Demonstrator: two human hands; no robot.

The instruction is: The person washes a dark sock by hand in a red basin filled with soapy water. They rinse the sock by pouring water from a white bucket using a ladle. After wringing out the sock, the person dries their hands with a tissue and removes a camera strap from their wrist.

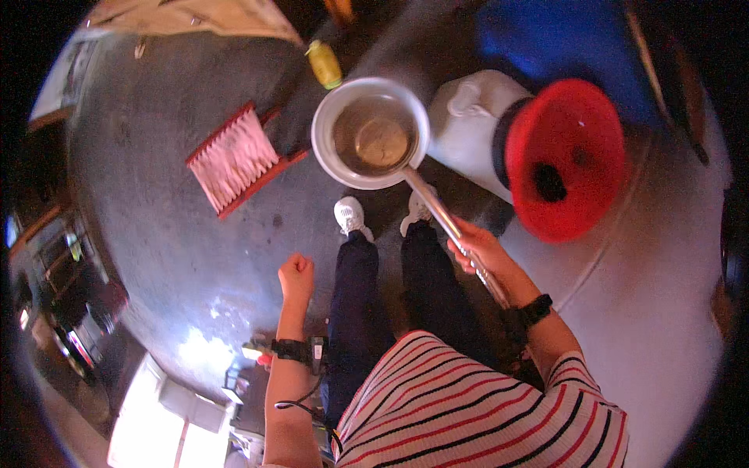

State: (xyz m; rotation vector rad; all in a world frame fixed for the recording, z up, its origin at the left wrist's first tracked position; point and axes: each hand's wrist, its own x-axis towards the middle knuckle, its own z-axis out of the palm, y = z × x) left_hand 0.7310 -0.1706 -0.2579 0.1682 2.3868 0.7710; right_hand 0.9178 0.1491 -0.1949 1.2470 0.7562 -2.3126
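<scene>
My right hand (483, 248) is closed around the long metal handle of a ladle (430, 202). The ladle's round end lies over a white bucket (323, 140), seen from above; whether it touches the contents, which look brownish, I cannot tell. My left hand (296, 274) is a closed fist beside my left leg, with nothing visible in it. Right of the bucket stands a white plastic jerrycan (474, 128), with a red funnel-like vessel (570, 158) next to it that has a dark spot inside.
A low stool with a pink woven seat (234, 161) and red frame stands at the left. A yellow bottle (325, 64) is just beyond the bucket. My white shoes (350, 213) are close to the bucket. Something blue (562, 41) lies at the upper right.
</scene>
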